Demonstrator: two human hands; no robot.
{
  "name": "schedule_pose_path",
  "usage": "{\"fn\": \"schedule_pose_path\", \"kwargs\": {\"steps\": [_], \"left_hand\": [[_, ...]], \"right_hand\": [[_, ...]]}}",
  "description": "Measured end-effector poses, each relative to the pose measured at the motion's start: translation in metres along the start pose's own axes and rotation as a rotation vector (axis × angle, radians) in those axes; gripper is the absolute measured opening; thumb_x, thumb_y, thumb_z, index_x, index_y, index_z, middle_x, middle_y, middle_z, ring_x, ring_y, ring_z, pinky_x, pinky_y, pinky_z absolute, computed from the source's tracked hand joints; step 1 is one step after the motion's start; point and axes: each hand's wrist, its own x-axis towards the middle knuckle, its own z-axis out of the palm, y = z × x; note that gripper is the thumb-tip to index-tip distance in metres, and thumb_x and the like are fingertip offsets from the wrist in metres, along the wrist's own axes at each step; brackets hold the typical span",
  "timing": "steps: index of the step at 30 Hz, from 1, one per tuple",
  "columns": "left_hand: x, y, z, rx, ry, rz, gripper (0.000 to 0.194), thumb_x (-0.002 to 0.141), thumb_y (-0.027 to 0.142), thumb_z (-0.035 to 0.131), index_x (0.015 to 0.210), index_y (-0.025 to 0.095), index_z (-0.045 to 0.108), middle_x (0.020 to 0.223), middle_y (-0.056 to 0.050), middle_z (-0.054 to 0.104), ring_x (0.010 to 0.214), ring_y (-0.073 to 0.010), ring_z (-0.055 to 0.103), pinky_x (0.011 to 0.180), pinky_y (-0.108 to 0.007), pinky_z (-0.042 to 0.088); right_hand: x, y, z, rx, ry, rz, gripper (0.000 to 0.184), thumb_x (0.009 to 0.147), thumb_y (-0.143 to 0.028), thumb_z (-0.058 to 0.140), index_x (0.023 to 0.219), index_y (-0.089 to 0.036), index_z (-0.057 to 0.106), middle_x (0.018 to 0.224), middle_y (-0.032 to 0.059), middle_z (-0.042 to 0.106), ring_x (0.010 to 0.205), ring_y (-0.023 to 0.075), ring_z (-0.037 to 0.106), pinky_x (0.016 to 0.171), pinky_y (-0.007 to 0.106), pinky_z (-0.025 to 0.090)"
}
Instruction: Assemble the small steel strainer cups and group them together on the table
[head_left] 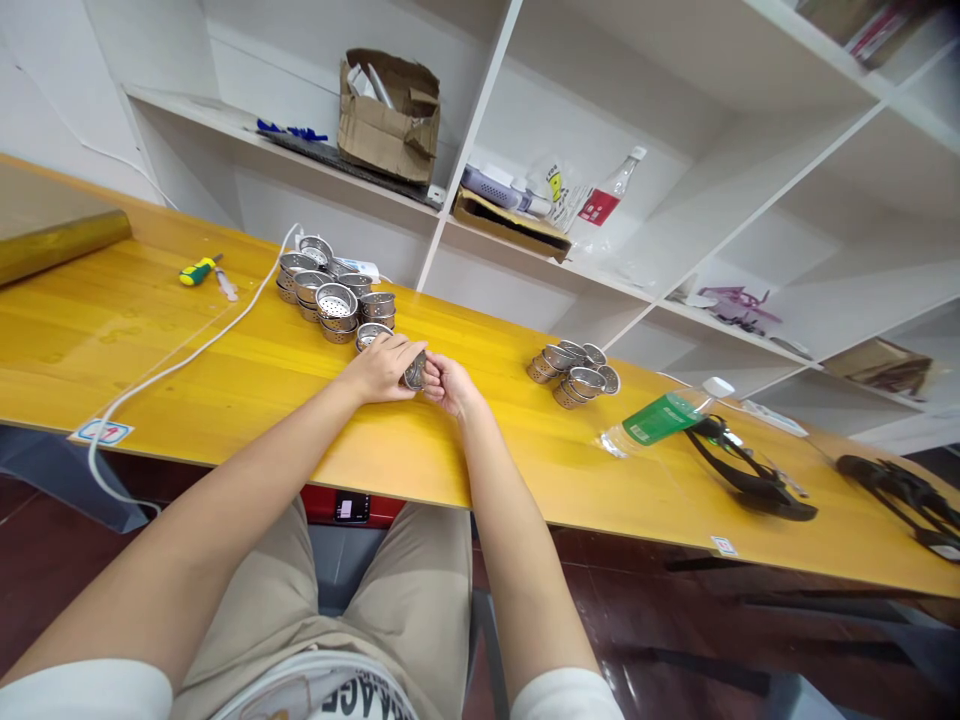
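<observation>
A small perforated metal strainer cup (414, 371) is held between my two hands above the front part of the table. My left hand (386, 368) wraps it from the left, fingers closed over its side. From the right, my right hand (448, 384) grips its edge with bent fingers. Just behind my left hand stands another strainer cup (373, 334), partly covered by that hand. Several stacked strainer cups (337, 302) form a group behind and to the left. A smaller group of strainer cups (574, 372) sits to the right, a few of them tilted.
The yellow table (420, 460) carries a screwdriver (199, 270), a white cable (191, 357) and a rolled sheet (64, 248) on the left. Rightward lie a green-labelled bottle (664, 418) and a black headset (739, 475). White shelving (480, 100) rises behind, holding a cardboard box (388, 120).
</observation>
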Motion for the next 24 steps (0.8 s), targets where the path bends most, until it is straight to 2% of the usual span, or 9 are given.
{"fn": "schedule_pose_path", "kwargs": {"steps": [8, 18, 21, 24], "left_hand": [[-0.0003, 0.0001, 0.0008, -0.017, 0.003, -0.001, 0.068, 0.081, 0.035, 0.068, 0.144, 0.013, 0.053, 0.126, -0.019, 0.07, 0.117, -0.037, 0.061, 0.101, -0.049, 0.044], [0.0006, -0.0008, 0.0016, 0.039, 0.067, 0.091, 0.065, 0.083, 0.033, 0.068, 0.14, 0.008, 0.05, 0.118, -0.02, 0.07, 0.107, -0.0357, 0.062, 0.095, -0.049, 0.05], [0.0006, -0.0014, 0.0018, 0.031, 0.079, 0.101, 0.064, 0.083, 0.032, 0.068, 0.14, 0.008, 0.05, 0.118, -0.019, 0.069, 0.107, -0.0349, 0.062, 0.096, -0.048, 0.051], [0.001, -0.002, 0.0015, 0.001, 0.108, 0.073, 0.062, 0.084, 0.03, 0.068, 0.14, 0.011, 0.05, 0.12, -0.018, 0.069, 0.109, -0.0336, 0.062, 0.099, -0.047, 0.051]], "right_hand": [[0.0009, 0.0012, -0.0009, -0.003, -0.006, 0.0, 0.051, 0.105, -0.041, 0.046, 0.06, -0.023, 0.029, 0.044, -0.0094, 0.028, 0.035, 0.005, 0.016, 0.036, 0.017, 0.014], [0.0038, 0.0005, -0.0035, -0.007, 0.001, 0.01, 0.051, 0.102, -0.043, 0.052, 0.064, -0.024, 0.023, 0.046, -0.0119, 0.02, 0.038, 0.0047, 0.009, 0.034, 0.016, 0.012], [0.0049, 0.003, -0.0031, -0.016, -0.004, -0.031, 0.052, 0.1, -0.046, 0.056, 0.064, -0.024, 0.026, 0.047, -0.0117, 0.021, 0.038, 0.0046, 0.011, 0.035, 0.017, 0.013], [0.0066, 0.006, -0.0017, -0.065, 0.002, -0.143, 0.053, 0.092, -0.056, 0.065, 0.064, -0.024, 0.035, 0.049, -0.0103, 0.03, 0.038, 0.0044, 0.018, 0.037, 0.018, 0.016]]}}
